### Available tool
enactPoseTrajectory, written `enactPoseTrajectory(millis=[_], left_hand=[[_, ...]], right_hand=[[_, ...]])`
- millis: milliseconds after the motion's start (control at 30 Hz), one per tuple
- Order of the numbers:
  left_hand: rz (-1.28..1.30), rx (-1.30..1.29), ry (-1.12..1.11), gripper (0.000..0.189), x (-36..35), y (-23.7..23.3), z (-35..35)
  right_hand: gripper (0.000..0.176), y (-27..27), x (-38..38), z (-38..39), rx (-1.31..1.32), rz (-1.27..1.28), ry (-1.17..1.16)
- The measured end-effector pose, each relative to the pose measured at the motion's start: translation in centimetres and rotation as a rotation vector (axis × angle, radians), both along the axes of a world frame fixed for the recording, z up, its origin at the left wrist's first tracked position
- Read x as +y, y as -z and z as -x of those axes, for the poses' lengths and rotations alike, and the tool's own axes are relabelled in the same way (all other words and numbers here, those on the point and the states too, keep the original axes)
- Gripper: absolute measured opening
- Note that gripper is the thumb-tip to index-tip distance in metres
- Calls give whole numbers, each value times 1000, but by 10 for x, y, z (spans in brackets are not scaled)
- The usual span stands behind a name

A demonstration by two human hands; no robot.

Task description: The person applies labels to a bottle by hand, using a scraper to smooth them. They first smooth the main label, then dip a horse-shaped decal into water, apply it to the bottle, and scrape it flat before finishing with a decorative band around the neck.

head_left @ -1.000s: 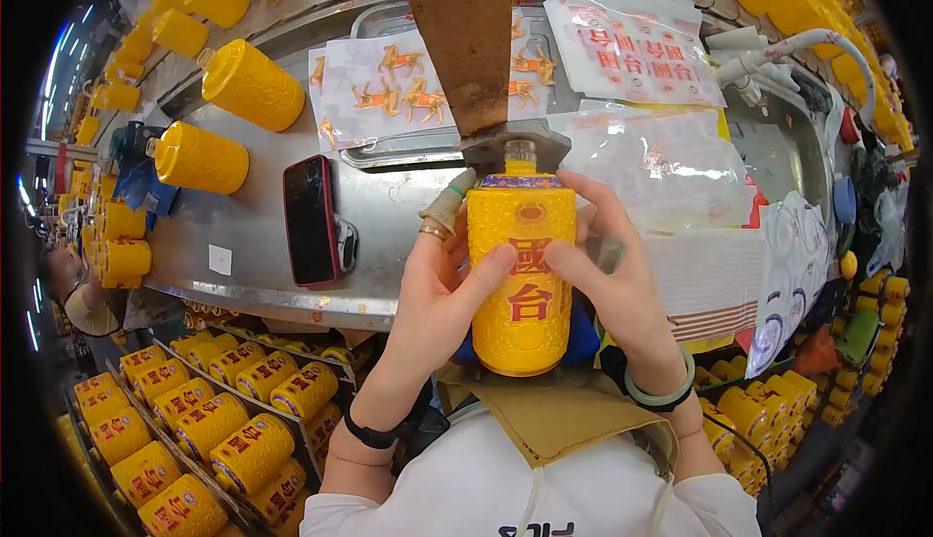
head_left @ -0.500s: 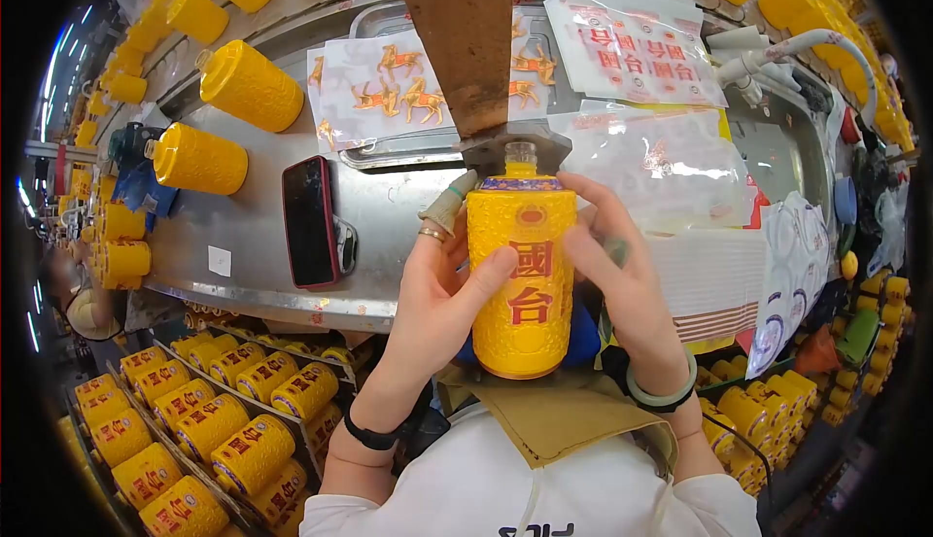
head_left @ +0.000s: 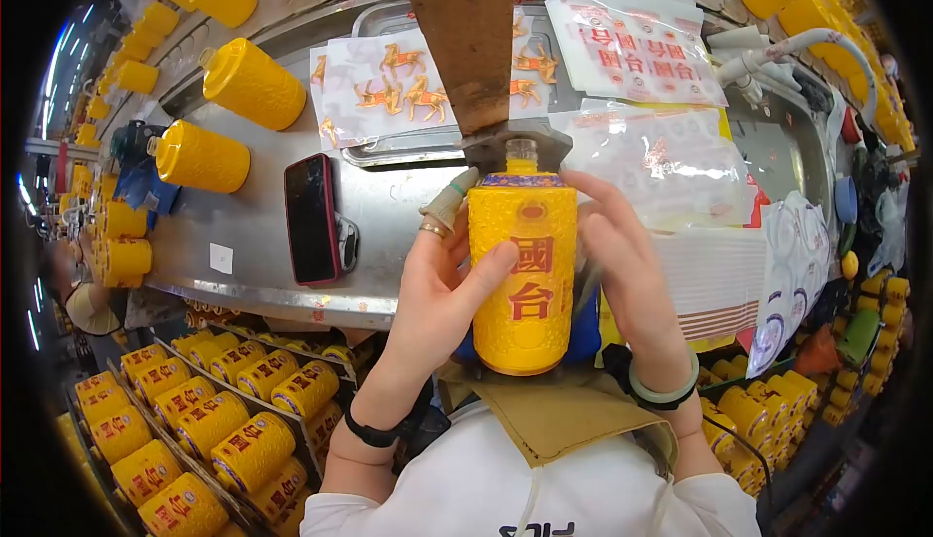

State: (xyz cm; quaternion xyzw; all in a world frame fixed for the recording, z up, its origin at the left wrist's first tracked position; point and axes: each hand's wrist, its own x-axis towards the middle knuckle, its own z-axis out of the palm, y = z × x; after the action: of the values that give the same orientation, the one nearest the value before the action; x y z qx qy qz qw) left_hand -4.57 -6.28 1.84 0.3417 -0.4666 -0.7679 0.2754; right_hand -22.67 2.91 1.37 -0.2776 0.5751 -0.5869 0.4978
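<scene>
Bottle held upright at the near edge of the steel table (head_left: 243, 236). You had the yellow bottle (head_left: 522, 275) standing in front of your chest, its short neck tucked under the metal bracket (head_left: 510, 143) at the foot of the brown post (head_left: 465, 32). Your left hand (head_left: 437, 294) was wrapped round the left flank, thumb pressed on the front beside the red label (head_left: 532, 279). Your right hand (head_left: 617, 265) was curled against the right flank, fingers up at the shoulder; whether it also carried a small tool could not be told. The body looked rigid, glazed and probably heavy for its size, so likely to chip or break if knocked. Its raised relief probably gave some purchase despite the gloss. The wide middle of the body seemed the safest hold, rather than the thin neck. A phone (head_left: 311, 219) lay to the left, and printed sheets (head_left: 389, 85) lay farther back.
</scene>
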Motion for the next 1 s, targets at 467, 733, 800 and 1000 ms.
enactPoseTrajectory(millis=[467,733,800,1000], left_hand=[[176,4,17,86,7,0,8],[196,15,-3,86,8,-1,12],[205,31,-4,86,9,-3,13],[228,-16,0,85,8,-1,12]], right_hand=[[25,-49,-23,44,617,376,108],[32,-72,-43,14,1083,422,-285],[32,-70,-53,21,1171,454,-220],[30,-73,-44,18,1155,401,-170]])
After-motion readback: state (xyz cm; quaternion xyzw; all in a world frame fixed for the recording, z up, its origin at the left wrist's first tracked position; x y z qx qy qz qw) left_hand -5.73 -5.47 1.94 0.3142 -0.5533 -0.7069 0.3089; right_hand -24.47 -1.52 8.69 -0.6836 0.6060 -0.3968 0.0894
